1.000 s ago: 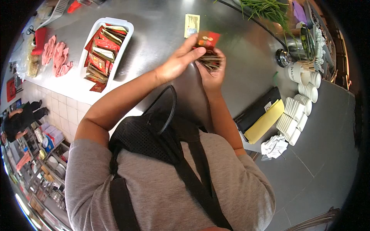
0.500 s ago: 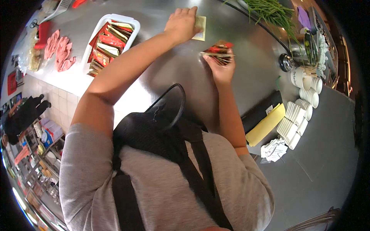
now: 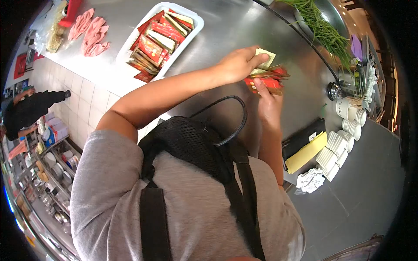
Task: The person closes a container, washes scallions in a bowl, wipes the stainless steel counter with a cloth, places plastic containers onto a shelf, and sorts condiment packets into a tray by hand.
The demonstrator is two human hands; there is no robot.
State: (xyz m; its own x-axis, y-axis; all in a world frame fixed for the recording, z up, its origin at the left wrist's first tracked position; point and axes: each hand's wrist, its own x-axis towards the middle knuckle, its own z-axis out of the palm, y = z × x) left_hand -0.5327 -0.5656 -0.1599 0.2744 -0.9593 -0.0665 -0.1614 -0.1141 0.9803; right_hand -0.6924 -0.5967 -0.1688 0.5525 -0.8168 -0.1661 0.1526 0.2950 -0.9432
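My left hand (image 3: 239, 65) pinches a pale yellow packet (image 3: 266, 57) between thumb and fingers, just above the bundle in my other hand. Held in my right hand (image 3: 271, 102) is a fanned bundle of red and brown packets (image 3: 272, 83), with the thumb pressed on a red one. The two hands are close together over the steel table (image 3: 213, 39). To their left, a white plastic tub (image 3: 193, 32) holds several red, brown and cream packets (image 3: 152, 48) standing in rows.
Pink cloths (image 3: 93, 37) lie at the upper left. Green stalks (image 3: 320, 30), a black cable (image 3: 296, 30), stacked white cups (image 3: 350, 128) and a yellow folder (image 3: 307, 152) are on the right. A person in black (image 3: 32, 106) is beyond the table's left side.
My left hand first left the bundle for the yellow packet on the table, then lifted it back to the bundle. The view has shifted, so the tub appears further right.
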